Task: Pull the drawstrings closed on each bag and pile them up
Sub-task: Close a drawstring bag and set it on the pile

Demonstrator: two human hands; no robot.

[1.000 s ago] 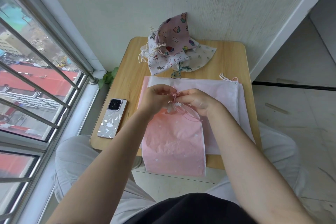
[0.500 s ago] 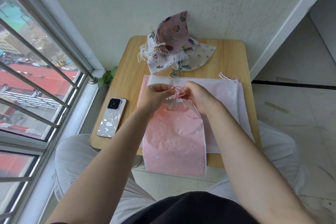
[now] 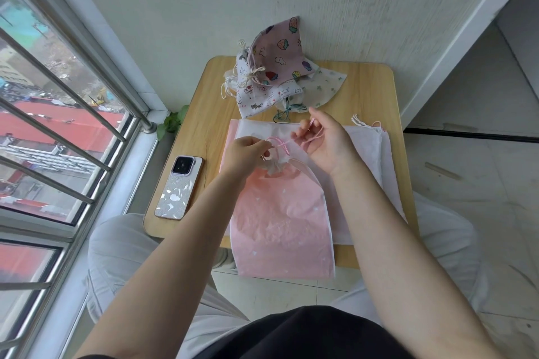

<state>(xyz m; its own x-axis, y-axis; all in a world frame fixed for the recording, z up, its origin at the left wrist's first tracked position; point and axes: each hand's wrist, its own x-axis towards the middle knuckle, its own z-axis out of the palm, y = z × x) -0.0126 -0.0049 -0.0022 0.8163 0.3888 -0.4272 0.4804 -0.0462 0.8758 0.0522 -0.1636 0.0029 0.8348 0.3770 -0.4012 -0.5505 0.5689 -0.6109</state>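
A pink bag [image 3: 284, 221] lies on the small wooden table [image 3: 370, 90], its lower end hanging over the near edge and its mouth gathered tight. My left hand [image 3: 243, 151] pinches the pink drawstring [image 3: 281, 144] at the gathered mouth. My right hand [image 3: 328, 141] holds the string's other strand looped through its fingers, just right of the mouth. Under the pink bag lie flat white bags [image 3: 367, 154]. A pile of closed printed bags [image 3: 274, 73] leans on the wall at the table's far side.
A phone [image 3: 179, 186] lies at the table's left near edge. A barred window runs along the left. The wall stands right behind the table. A green leaf [image 3: 172, 122] shows by the window sill. My knees are under the table.
My right hand has moved up and to the right, drawing the pink string out. The bag's mouth is gathered tighter. The left hand stays at the mouth.
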